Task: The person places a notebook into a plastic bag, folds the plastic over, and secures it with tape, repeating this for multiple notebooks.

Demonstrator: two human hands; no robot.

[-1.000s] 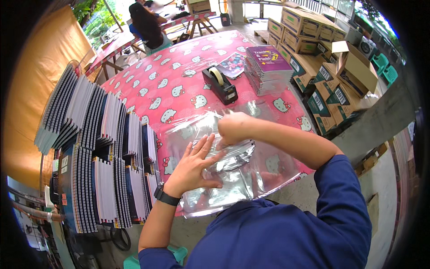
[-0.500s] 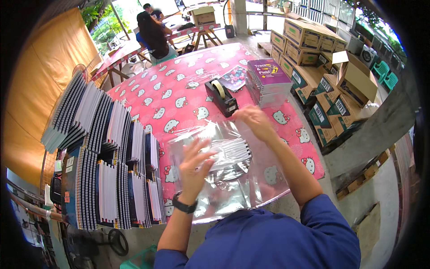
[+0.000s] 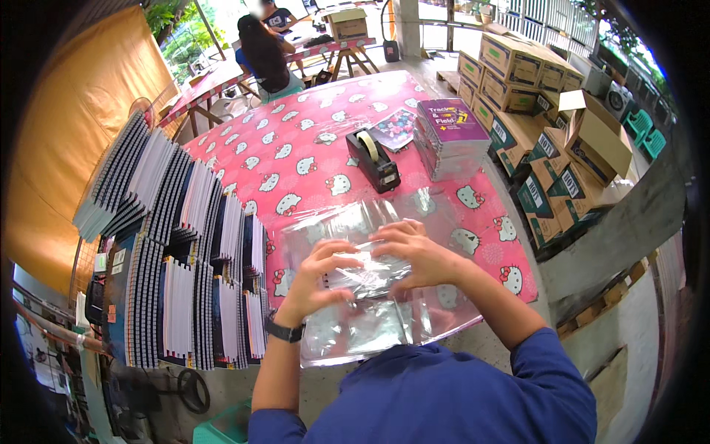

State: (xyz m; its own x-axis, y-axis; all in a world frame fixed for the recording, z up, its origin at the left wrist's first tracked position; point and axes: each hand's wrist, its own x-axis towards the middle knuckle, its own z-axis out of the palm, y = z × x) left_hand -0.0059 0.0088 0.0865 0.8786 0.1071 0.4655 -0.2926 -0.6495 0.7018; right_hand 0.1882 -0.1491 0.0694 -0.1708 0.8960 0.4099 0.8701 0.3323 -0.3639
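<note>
A spiral-bound notebook or small stack of them in shiny clear plastic (image 3: 362, 277) lies in front of me on the near part of the table. My left hand (image 3: 319, 277) is at its left side, fingers apart and curved, with the thumb below. Over its right side, my right hand (image 3: 414, 255) rests on the plastic, fingers spread and thumb toward me. Much of the bundle is hidden by glare and both hands. Sheets of clear plastic (image 3: 370, 325) lie beneath it, toward the table's front edge. Beyond the hands stands a black tape dispenser (image 3: 373, 161).
Tall stacks of spiral-bound books (image 3: 177, 311) stand at left. A purple-covered book stack (image 3: 455, 140) sits at the far right of the pink patterned table (image 3: 296, 140), beside a floral sheet (image 3: 394, 129). Cardboard boxes (image 3: 518, 74) are piled to the right. Two people (image 3: 262, 55) work at another table.
My right hand has come from beside the tape dispenser down onto the wrapped bundle. My left hand has lowered to the bundle's left side. The view has shifted slightly.
</note>
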